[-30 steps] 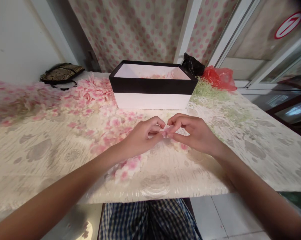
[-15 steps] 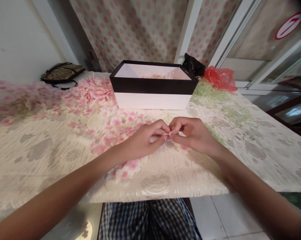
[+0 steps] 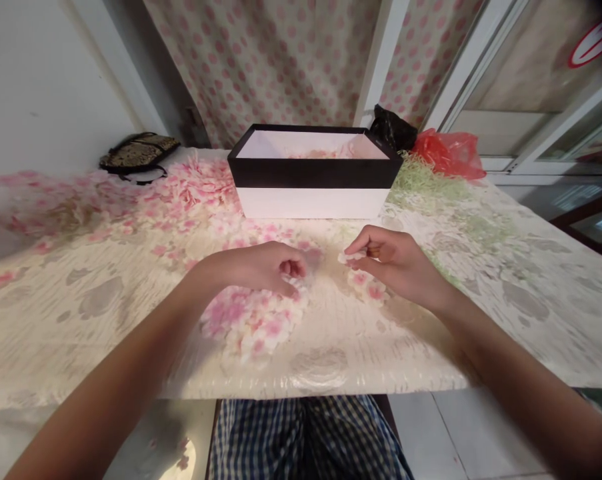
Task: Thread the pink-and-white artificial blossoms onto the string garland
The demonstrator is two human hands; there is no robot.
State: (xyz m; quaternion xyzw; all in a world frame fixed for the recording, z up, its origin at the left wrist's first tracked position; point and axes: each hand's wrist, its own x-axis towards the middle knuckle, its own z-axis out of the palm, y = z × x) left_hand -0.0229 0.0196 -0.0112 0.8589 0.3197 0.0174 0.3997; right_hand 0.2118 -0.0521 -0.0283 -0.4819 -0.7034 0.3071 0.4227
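Near the front edge of the counter (image 3: 321, 340), loose blossoms (image 3: 261, 323) are spread beside and beneath the left hand (image 3: 255, 267). Its fingers are curled—whether anything is gripped cannot be told. A pale petal (image 3: 351, 257) is pinched between thumb and fingertips by the right hand (image 3: 398, 263), above a small blossom cluster (image 3: 368, 287). Farther back, pink material is contained in the open box (image 3: 315, 200)—flanked by a pink pile (image 3: 201, 183) and green shreds (image 3: 425, 183).

The counter (image 3: 145, 333), under a patterned cream cloth, bears a black-and-white box (image 3: 313, 190), scattered pink petals (image 3: 195, 183), pale green shreds (image 3: 425, 183), a patterned bag (image 3: 138, 152), and black (image 3: 393, 129) and red plastic bags (image 3: 451, 153).
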